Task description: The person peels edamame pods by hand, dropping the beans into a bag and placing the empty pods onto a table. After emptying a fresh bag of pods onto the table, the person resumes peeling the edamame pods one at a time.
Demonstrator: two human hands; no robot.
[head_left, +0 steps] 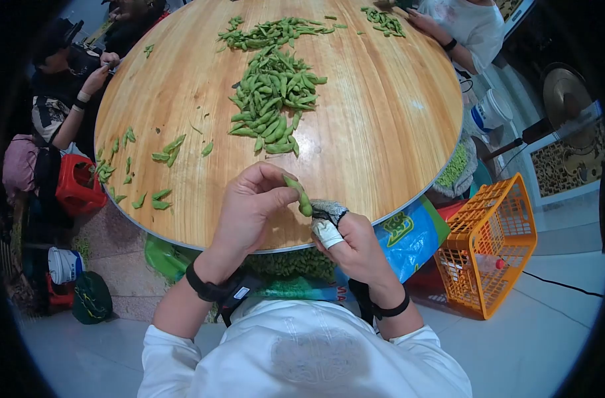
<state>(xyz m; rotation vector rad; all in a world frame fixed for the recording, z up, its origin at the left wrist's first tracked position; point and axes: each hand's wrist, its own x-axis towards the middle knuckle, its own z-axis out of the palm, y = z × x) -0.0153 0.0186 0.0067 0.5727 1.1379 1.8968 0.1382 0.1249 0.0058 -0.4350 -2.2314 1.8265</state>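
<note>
My left hand pinches a green edamame pod between thumb and fingers above the near edge of the round wooden table. Close against the pod's lower end is my right hand, its fingers curled together. Grey and white cloth covers wrap its fingertips and hide the exact contact with the pod. A large pile of edamame pods lies beyond my hands. Below the table edge, many small green pieces fill a bag at my lap.
Loose pods are scattered at the table's left. Other people sit at the far left and far right. An orange plastic crate stands at right, near a blue bag. A red stool is at left.
</note>
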